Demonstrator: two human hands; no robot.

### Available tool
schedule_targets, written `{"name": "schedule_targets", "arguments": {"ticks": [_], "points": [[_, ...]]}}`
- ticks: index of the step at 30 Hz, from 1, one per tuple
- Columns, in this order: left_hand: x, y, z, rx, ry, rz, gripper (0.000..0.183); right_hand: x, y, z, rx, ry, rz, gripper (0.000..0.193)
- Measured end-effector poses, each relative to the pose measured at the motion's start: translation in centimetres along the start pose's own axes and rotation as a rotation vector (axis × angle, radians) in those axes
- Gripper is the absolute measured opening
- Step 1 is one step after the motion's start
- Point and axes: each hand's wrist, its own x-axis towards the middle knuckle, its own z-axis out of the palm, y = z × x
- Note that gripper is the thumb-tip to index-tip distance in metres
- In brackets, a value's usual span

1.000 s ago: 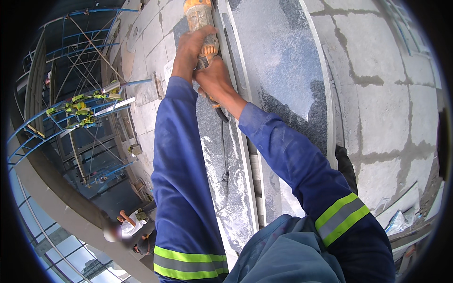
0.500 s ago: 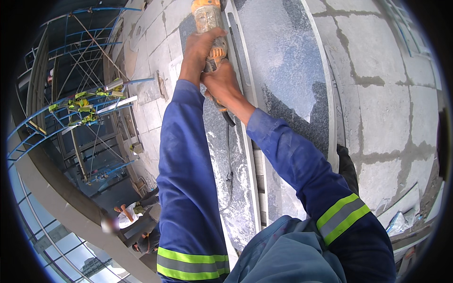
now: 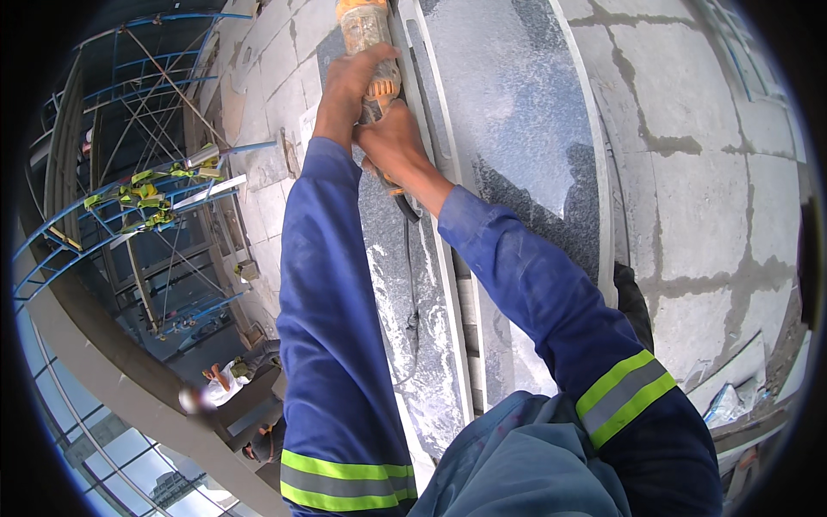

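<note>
Both of my hands are on a dusty orange angle grinder (image 3: 369, 31) at the top of the view. My left hand (image 3: 346, 88) wraps round its body, the thumb lying across the top. Just behind it, my right hand (image 3: 398, 142) grips the rear handle, from which a black cord (image 3: 407, 210) trails toward me. Beneath the tool lies a narrow dark grey stone slab (image 3: 401, 267), its nearer part streaked with white dust. The grinder's front end is cut off by the picture's edge, so its disc is hidden.
A wider grey stone slab (image 3: 534, 112) lies alongside on the right. Beyond it are pale floor tiles (image 3: 698, 215) with dark joints. Blue scaffolding (image 3: 164, 77) hung with yellow-green harnesses (image 3: 142, 194) stands at left. A person (image 3: 226, 383) is at lower left, another below.
The grinder, with both hands still round it, has shifted a little left and slightly farther away. My forearms have followed. The slabs have stayed in place.
</note>
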Motion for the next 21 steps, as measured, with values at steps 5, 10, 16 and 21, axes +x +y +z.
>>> {"name": "schedule_targets", "arguments": {"ticks": [5,10,16,21], "points": [[0.1,0.3,0.2,-0.044,-0.024,-0.001,0.069,0.5,0.2,0.1,0.003,0.012,-0.023,0.036],[-0.9,0.2,0.4,-0.032,-0.007,0.023,0.068,-0.6,-0.4,-0.4,-0.028,-0.029,0.046,0.061],[-1.9,0.4,0.6,-0.013,-0.003,0.038,0.071,-1.7,-0.4,-0.8,-0.004,-0.046,0.034,0.059],[-1.7,0.2,0.4,0.011,0.023,0.013,0.076,-2.4,-0.4,-0.2,0.059,0.022,-0.022,0.017]]}}
